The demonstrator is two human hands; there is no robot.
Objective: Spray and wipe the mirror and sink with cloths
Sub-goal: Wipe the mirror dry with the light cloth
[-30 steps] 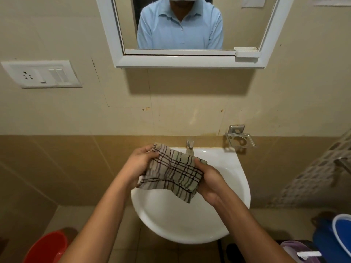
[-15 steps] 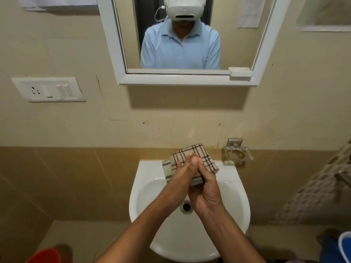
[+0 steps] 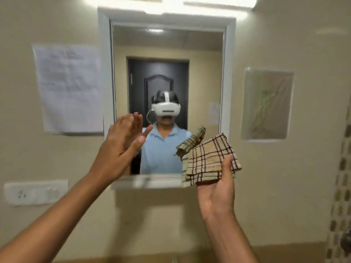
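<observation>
Gaze lifted off the white basin, now out of view, and up onto the white-framed rectangular wall mirror. Folded beige checked cloth with dark brown lines raised from over the basin to the mirror's lower right corner, overlapping the frame's bottom edge there; whether touching the glass, cannot tell. Right hand palm up beneath the cloth, thumb curled over its top face, pinching the folded stack. Left hand released from the cloth and lifted in front of the mirror's lower left part, fingers straight and together, holding nothing.

Folding apparently finished; likely moving on to wiping the mirror. No spray bottle anywhere in view, so spraying either done already or skipped: cannot tell. Sink presumably left for afterwards.

White paper notice taped beside the mirror's left edge, blurred.
</observation>
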